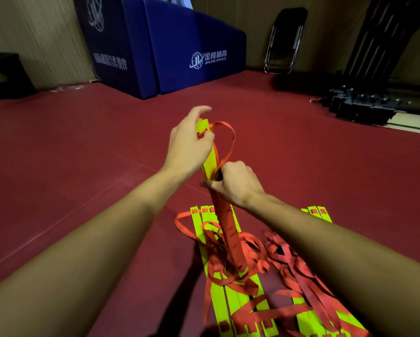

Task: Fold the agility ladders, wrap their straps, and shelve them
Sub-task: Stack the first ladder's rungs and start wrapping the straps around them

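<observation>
The ladder bundle (210, 161) runs lengthwise away from the person, left hand (189, 139) gripping its far end, right hand (235, 183) clenched just below on bundle and strap (232, 142), nearer the 1 loose loop.

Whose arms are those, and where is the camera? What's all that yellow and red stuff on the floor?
There is no machine here. The camera sits on a person's head and looks down, so the two arms are that person's own. The left hand holds the top of a bundle of yellow slats, the rungs of a folded agility ladder. The right hand grips the bundle lower down, where a red strap is wound round it. More loose ladders lie tangled on the red floor below. Behind stand blue mats and a folding chair against the wall.
</observation>
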Demonstrator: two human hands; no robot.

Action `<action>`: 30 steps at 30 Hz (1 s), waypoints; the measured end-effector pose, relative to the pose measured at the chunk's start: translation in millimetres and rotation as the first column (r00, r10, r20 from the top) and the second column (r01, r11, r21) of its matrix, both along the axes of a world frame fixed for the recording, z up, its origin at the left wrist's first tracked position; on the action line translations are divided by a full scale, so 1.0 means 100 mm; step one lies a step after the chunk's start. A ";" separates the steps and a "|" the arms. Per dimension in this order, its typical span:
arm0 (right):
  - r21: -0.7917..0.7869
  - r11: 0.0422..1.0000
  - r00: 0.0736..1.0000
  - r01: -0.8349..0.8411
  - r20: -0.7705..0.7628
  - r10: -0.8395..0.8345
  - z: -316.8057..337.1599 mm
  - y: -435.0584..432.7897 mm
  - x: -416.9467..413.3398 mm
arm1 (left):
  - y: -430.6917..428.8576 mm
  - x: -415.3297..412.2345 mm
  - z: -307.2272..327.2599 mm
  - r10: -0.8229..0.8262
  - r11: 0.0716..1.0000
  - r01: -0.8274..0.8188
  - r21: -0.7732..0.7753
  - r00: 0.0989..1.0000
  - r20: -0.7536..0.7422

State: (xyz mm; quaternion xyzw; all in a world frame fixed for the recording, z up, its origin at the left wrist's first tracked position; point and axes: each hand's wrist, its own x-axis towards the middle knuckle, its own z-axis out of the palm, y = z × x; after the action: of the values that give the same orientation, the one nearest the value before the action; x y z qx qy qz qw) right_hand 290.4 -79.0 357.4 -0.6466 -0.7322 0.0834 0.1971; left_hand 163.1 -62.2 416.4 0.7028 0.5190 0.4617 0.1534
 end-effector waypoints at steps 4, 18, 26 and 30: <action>0.011 0.999 0.986 -0.046 0.163 0.044 0.00 -0.04 0.02 | 0.07 -0.11 0.01 0.022 0.999 -0.033 -0.041 0.973 -0.230; 0.009 1.000 0.984 0.003 0.181 -0.004 0.04 -0.04 0.00 | 0.11 -0.23 -0.21 -0.139 0.990 0.138 -0.013 0.981 -0.132; 0.039 0.998 0.999 0.049 0.001 -0.049 0.11 -0.01 -0.08 | -0.07 -0.19 -0.31 -0.189 0.981 0.189 -0.047 0.982 -0.002; 0.043 0.995 0.995 0.090 -0.058 -0.087 0.12 0.04 -0.02 | -0.11 -0.20 -0.31 -0.205 0.978 0.205 -0.051 0.979 0.009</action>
State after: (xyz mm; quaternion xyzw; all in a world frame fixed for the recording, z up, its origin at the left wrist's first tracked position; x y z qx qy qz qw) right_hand 288.1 -75.4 369.8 -0.6711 -0.6988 0.0761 0.2357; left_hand 142.7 -73.5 385.4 0.7474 0.4553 0.4313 0.2191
